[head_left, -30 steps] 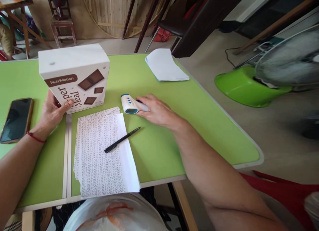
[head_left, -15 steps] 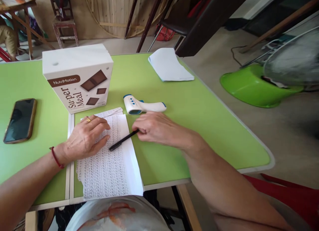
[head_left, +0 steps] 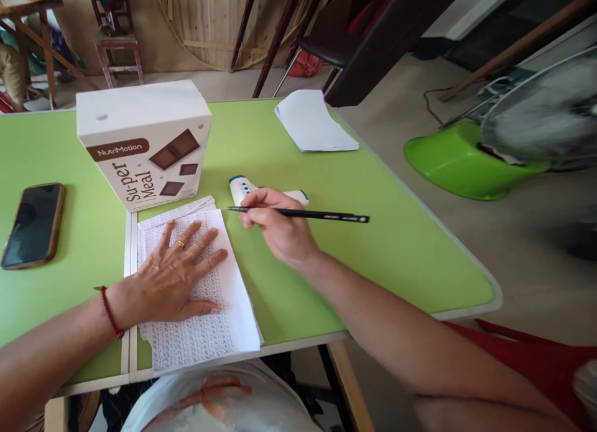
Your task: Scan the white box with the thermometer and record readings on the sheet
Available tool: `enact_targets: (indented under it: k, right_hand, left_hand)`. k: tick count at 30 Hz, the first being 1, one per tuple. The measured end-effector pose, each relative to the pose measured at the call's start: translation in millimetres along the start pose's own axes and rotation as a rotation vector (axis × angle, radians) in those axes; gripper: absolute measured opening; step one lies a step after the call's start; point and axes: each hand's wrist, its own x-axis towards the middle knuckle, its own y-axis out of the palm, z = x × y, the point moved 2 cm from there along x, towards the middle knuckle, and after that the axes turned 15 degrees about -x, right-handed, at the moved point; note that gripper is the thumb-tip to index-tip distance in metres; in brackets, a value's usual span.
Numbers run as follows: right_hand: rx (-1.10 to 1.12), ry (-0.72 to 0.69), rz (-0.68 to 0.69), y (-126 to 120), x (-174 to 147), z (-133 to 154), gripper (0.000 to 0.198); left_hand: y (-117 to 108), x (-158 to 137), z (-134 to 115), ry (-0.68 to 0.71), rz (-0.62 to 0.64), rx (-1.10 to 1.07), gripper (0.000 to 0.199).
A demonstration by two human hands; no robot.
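My left hand (head_left: 181, 273) lies flat with fingers spread on a sheet of paper (head_left: 191, 348) covered in rows of handwriting. Other papers show beneath the sheet's top edge. In my right hand (head_left: 282, 230) is a slim black pen (head_left: 326, 215), held in a writing grip above the table, just right of the sheet. Its tip points left and its far end sticks out to the right. Behind my right hand, partly hidden by it, lies a white and blue infrared thermometer (head_left: 240, 188).
A white NutriMotion box (head_left: 144, 146) stands behind the papers on the green table (head_left: 396, 264). To the left lies a phone (head_left: 33, 225); folded white paper (head_left: 314, 121) sits at the back right. A fan (head_left: 541, 115) and a green plastic seat (head_left: 461, 161) are beyond the table's right edge.
My left hand has spread out and pressed flat onto the sheet. My right hand has turned the pen around into a writing grip, its tip now pointing left, and covers part of the thermometer.
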Motion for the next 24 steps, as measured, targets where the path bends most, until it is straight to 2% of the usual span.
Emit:
enact_targets:
  k: [5, 12, 19, 24]
  right_hand:
    - [-0.13, -0.004, -0.018, 12, 2, -13, 0.008]
    - [-0.26, -0.058, -0.041, 15, 13, -17, 0.006]
    - [-0.332, 0.015, 0.073, 9, 24, -18, 0.003]
    - [-0.358, -0.077, -0.061, 10, 21, -20, 0.007]
  left_hand:
    - [-3, 2, -4, 0.0, -0.01, -0.017, 0.074]
    - [-6, 10, 1, -0.012, -0.049, 0.011, 0.06]
    - [-8, 25, -13, -0.084, 0.007, 0.13, 0.079]
    - [-1, 34, -22, -0.161, -0.042, 0.209, 0.076]
